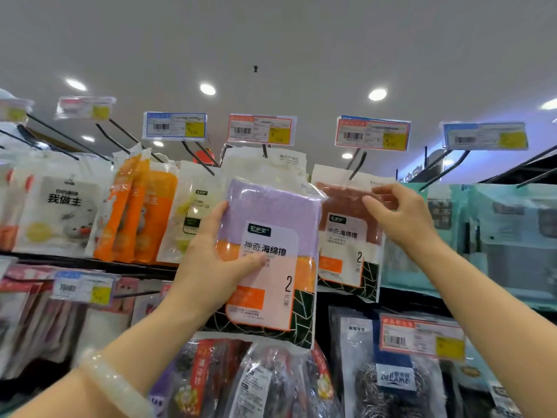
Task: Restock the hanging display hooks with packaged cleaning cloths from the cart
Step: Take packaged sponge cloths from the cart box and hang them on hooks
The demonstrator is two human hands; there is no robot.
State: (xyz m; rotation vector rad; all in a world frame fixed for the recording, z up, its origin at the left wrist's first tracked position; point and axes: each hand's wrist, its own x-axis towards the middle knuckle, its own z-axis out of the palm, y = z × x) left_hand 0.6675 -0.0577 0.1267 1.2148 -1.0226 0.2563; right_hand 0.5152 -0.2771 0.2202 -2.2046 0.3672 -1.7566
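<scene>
Purple cloth pack (271,236) in left hand (211,267)

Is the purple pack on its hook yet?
Off: left hand grips the purple pack below the hook, in front of hung packs.

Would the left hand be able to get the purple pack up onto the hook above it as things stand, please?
Probably yes: the left hand grips the purple pack just below the hook, though white packs already hang there.

price tags (260,130) front the hooks (357,165) — hanging packs (349,236) crowd below.
</scene>
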